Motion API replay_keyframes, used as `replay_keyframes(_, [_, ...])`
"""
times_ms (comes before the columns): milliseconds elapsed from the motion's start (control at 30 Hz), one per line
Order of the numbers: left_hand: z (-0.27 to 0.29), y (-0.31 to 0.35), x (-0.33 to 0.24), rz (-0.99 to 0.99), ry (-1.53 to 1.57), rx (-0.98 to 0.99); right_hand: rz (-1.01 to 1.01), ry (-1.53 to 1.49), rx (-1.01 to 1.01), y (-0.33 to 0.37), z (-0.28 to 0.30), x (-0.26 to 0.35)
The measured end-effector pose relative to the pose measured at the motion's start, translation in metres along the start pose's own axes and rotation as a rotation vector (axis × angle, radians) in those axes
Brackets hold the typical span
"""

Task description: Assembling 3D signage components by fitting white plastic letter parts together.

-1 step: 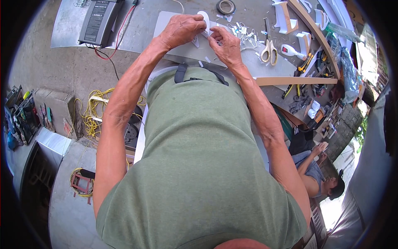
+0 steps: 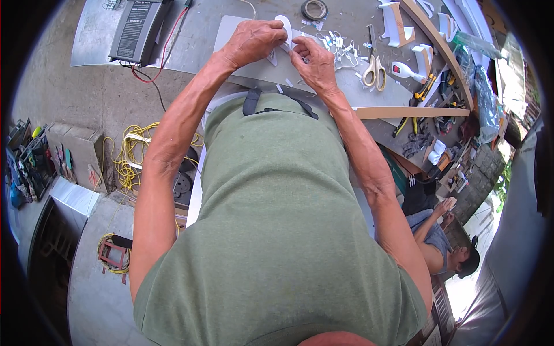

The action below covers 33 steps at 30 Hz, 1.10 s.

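- The left hand [image 2: 257,39] is above the table [image 2: 352,17], at its near edge; its fingers are closed together on a white piece [image 2: 284,23].
- This white piece is thin and has a rounded upper end, which sticks out past the left fingertips; it is over the board [image 2: 229,30].
- The right hand [image 2: 314,62] is just beside, with thumb and index finger bent toward the lower part of the piece. Their tips are a little apart; I cannot tell if they pinch it or only touch it.
- The board lies flat at the near edge of the table, under both hands.
- To the right of the board is a tangle of white clips [image 2: 340,47], then the scissors [image 2: 375,72], blades pointing to the far edge.
- A tape roll [image 2: 314,9] lies farther from the near edge, beyond the clips.
- The charger [image 2: 138,32] stands toward the left end of the table.
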<state>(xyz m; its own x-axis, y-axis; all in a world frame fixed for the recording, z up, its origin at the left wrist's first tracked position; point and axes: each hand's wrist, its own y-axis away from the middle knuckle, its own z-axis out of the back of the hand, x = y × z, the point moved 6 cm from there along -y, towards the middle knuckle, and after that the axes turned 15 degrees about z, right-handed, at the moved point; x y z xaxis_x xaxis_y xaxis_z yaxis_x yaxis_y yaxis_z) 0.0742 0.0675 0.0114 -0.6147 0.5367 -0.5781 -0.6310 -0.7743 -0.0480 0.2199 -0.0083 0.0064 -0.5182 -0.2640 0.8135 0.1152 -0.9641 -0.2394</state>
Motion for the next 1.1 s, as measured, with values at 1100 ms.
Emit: replay_keyframes(1100, [0.026,0.023,0.039,0.390,0.398,-0.348,0.281,0.241,0.208,0.001,-0.009,0.015])
